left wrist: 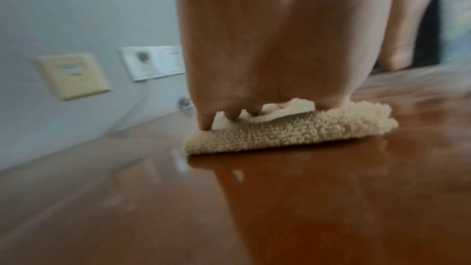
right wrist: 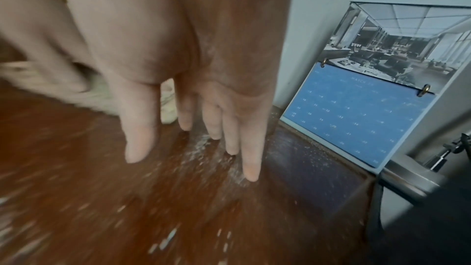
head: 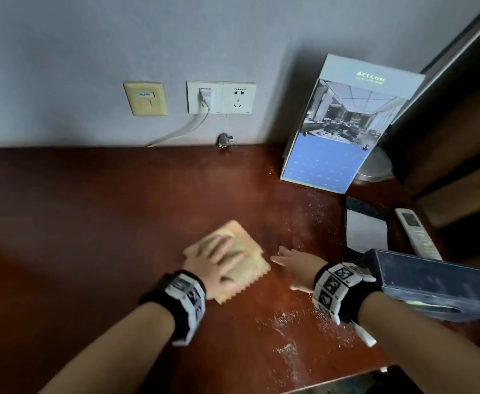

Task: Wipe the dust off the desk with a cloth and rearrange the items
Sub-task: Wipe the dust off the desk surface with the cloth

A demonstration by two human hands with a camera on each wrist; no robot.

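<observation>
cloth (head: 248, 253) | under left hand (head: 218, 261) fingers (head: 227, 251) | on desk (head: 90, 223)

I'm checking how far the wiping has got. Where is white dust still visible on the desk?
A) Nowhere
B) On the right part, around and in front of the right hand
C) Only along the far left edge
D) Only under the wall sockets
B: white specks lie on the desk around the right hand and nearer the front edge, while the left hand presses the cloth beside them.
</observation>
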